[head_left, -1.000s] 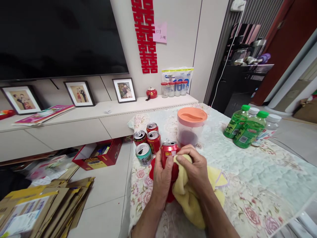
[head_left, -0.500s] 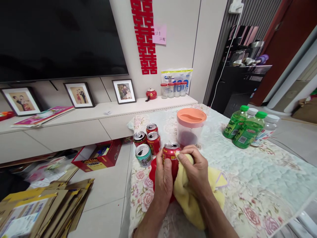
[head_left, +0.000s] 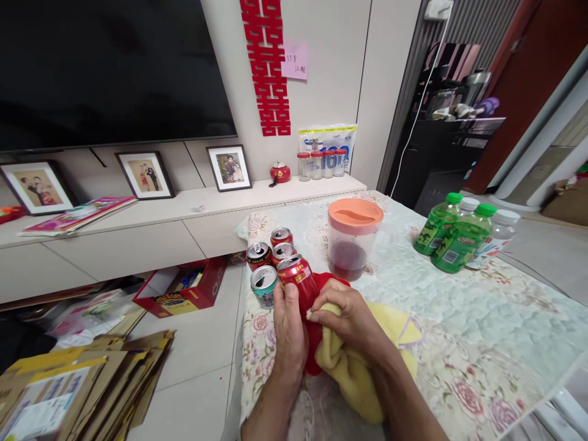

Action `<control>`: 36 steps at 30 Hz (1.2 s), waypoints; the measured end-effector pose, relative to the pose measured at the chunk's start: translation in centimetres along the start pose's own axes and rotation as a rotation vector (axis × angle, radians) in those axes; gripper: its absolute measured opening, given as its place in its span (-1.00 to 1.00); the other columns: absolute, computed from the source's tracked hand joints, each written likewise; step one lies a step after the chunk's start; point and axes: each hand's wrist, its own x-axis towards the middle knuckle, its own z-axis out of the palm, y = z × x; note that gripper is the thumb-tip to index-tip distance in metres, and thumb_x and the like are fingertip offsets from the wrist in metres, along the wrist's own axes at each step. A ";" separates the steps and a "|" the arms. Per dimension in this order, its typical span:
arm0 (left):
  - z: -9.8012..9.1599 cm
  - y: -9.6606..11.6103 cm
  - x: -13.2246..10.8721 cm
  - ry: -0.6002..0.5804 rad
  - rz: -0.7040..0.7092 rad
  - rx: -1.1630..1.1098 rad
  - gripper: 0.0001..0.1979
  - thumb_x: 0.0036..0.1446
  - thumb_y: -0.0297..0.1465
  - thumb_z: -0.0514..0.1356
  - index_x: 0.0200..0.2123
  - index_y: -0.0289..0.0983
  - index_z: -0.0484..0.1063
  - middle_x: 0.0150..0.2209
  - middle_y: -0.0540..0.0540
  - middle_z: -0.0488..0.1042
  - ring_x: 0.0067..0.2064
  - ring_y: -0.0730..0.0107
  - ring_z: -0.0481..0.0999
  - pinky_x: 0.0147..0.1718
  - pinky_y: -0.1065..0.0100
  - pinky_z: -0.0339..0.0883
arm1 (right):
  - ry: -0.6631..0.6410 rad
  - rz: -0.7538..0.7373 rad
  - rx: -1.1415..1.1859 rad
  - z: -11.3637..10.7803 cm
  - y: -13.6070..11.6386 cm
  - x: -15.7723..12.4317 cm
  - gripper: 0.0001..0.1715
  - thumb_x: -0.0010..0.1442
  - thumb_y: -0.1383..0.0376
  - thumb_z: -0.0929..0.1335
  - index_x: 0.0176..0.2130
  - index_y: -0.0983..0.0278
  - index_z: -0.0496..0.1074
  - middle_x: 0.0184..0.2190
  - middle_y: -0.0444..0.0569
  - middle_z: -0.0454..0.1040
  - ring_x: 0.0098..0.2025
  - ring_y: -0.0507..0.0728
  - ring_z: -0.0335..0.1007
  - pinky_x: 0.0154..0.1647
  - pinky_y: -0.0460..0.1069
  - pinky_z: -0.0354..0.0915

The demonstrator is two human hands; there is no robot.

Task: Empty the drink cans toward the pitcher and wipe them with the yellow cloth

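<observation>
My left hand [head_left: 290, 327] is wrapped round a red drink can [head_left: 297, 280], which is tilted to the left with its opened top facing away. My right hand [head_left: 345, 318] is closed on a yellow cloth [head_left: 356, 373] and presses it against the lower side of the can. Under the can lies a red plastic thing [head_left: 315, 361] I cannot make out fully. Just beyond stand several opened cans [head_left: 266, 257], one of them green and white [head_left: 263, 284].
A clear jug with an orange lid [head_left: 353, 236] stands behind the hands on the flowered tablecloth [head_left: 459, 343]. Green and clear bottles [head_left: 454, 242] are at the right. Flattened cardboard [head_left: 78, 386] and a red box [head_left: 184, 288] lie on the floor at left.
The can has tipped from upright to leaning left and moved slightly left. My right hand with the cloth has slid down from the can's top to its lower side.
</observation>
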 end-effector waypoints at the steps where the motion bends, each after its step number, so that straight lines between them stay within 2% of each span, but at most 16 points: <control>1: 0.1 -0.3 0.1 -0.037 -0.012 -0.031 -0.32 0.33 0.21 0.19 0.20 -0.21 0.48 0.09 -0.20 0.66 0.11 0.00 0.63 0.13 0.09 0.51 | 0.037 0.004 0.003 -0.1 0.0 0.1 -0.88 0.22 0.30 0.58 -0.37 0.15 0.67 -0.40 -0.18 0.53 -0.32 0.04 0.47 -0.25 -0.06 0.32; 4: 0.3 -1.1 0.1 -0.134 -0.039 -0.081 -0.27 0.29 0.10 0.31 0.37 -0.15 0.37 0.26 -0.21 0.60 0.26 -0.02 0.60 0.25 0.07 0.46 | 0.194 0.012 0.022 -0.2 -0.2 0.2 -0.93 0.23 0.27 0.56 -0.33 0.15 0.67 -0.35 -0.16 0.57 -0.27 0.06 0.49 -0.18 -0.04 0.35; 8: 0.3 -1.4 -0.1 -0.189 -0.037 -0.006 -0.20 0.26 0.06 0.35 0.43 -0.13 0.32 0.41 -0.23 0.49 0.38 -0.06 0.52 0.30 0.07 0.45 | 0.391 0.009 0.036 -0.2 -0.6 0.3 -0.91 0.25 0.25 0.54 -0.32 0.16 0.64 -0.34 -0.15 0.55 -0.26 0.08 0.48 -0.16 -0.02 0.35; 13: 0.6 -0.8 -0.8 -0.281 0.049 0.045 -0.17 0.20 0.11 0.36 0.41 -0.17 0.34 0.41 -0.27 0.48 0.40 -0.11 0.50 0.35 -0.01 0.42 | 0.597 -0.014 0.039 -0.2 -0.5 0.0 -0.91 0.29 0.27 0.52 -0.30 0.18 0.59 -0.33 -0.17 0.53 -0.23 0.09 0.46 -0.13 -0.01 0.34; 17: 0.8 -0.9 -1.1 -0.308 0.086 0.045 -0.17 0.20 0.13 0.35 0.39 -0.16 0.37 0.39 -0.31 0.50 0.37 -0.15 0.53 0.34 -0.07 0.42 | 0.659 -0.052 0.006 -0.2 -0.4 -0.2 -0.91 0.32 0.31 0.51 -0.28 0.16 0.57 -0.31 -0.19 0.51 -0.21 0.07 0.44 -0.10 -0.02 0.32; 20: 0.6 -0.9 -1.1 -0.238 0.107 0.078 -0.27 0.33 0.16 0.21 0.37 -0.16 0.39 0.44 -0.28 0.44 0.45 -0.12 0.44 0.41 -0.06 0.34 | 0.582 -0.089 -0.029 -0.2 -0.6 0.0 -0.91 0.31 0.32 0.53 -0.27 0.15 0.59 -0.31 -0.18 0.52 -0.21 0.06 0.45 -0.10 -0.03 0.33; 25: 0.2 -0.2 -1.1 -0.137 0.037 0.107 -0.34 0.50 0.11 0.01 0.42 -0.15 0.35 0.45 -0.24 0.44 0.48 0.04 0.39 0.45 0.06 0.28 | 0.331 -0.133 -0.041 -0.1 -0.6 0.4 -0.92 0.27 0.32 0.55 -0.29 0.14 0.65 -0.32 -0.14 0.57 -0.22 0.08 0.51 -0.14 -0.02 0.39; 28: 0.0 -0.1 -0.9 -0.072 0.016 0.101 -0.32 0.47 0.17 0.02 0.31 -0.20 0.45 0.37 -0.25 0.51 0.43 0.05 0.44 0.40 0.14 0.32 | 0.199 -0.128 -0.033 -0.2 -0.3 0.3 -0.93 0.28 0.24 0.56 -0.30 0.13 0.68 -0.34 -0.11 0.57 -0.26 0.10 0.53 -0.18 0.00 0.41; 32: 0.0 -0.4 -0.4 0.004 -0.017 0.037 -0.25 0.37 0.29 0.05 0.11 -0.25 0.55 0.12 -0.26 0.65 0.21 0.00 0.59 0.23 0.10 0.46 | 0.049 -0.085 -0.026 -0.1 -0.2 0.1 -0.81 0.31 0.12 0.57 -0.32 0.13 0.71 -0.37 -0.10 0.54 -0.32 0.09 0.50 -0.26 -0.02 0.40; 36: 0.2 -0.9 0.1 0.004 -0.026 -0.052 -0.30 0.38 0.25 0.09 0.15 -0.23 0.51 0.09 -0.21 0.66 0.13 0.07 0.64 0.14 0.14 0.51 | -0.032 -0.035 -0.016 -0.2 -0.2 0.0 -0.77 0.29 0.11 0.58 -0.38 0.13 0.70 -0.42 -0.13 0.52 -0.35 0.07 0.47 -0.33 -0.04 0.34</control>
